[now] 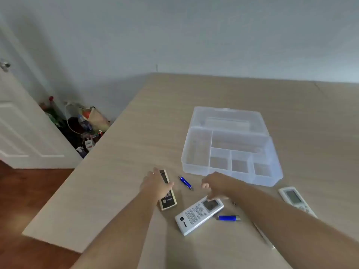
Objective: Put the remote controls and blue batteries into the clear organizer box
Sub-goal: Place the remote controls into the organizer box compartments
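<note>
Seemingly left hand (157,186) covers beige remote (168,193) (unclasped).

Right hand's fingers (206,185) blurred — grip unclear.

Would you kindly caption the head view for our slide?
Left hand on the beige remote, right hand over the white remote, beside the empty organizer box.

Three remotes (168,191) (199,215) (295,199), two batteries (186,182) (228,218), one box (196,152)
</note>
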Demonstrator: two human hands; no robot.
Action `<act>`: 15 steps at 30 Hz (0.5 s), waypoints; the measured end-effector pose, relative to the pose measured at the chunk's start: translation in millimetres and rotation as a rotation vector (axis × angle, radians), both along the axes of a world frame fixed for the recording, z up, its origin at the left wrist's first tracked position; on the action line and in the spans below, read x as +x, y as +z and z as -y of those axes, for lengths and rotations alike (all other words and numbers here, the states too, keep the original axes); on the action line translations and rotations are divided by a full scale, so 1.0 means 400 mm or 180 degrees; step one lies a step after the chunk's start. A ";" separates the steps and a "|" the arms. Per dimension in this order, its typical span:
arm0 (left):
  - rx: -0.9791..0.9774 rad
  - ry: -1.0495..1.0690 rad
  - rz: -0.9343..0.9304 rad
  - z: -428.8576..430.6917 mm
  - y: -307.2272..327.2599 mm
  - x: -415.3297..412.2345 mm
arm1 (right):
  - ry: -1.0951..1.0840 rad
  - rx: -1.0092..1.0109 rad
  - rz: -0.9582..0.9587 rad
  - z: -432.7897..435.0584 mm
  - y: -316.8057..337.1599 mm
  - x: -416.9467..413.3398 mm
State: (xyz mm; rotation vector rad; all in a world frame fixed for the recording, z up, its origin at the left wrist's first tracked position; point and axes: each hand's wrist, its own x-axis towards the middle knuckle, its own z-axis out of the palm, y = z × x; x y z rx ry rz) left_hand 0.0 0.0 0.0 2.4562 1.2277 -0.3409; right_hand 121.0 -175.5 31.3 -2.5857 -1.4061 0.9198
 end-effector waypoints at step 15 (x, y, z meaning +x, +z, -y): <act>-0.0297 0.0848 -0.0021 0.018 -0.066 0.051 | 0.0574 -0.0705 0.0300 -0.006 -0.079 0.014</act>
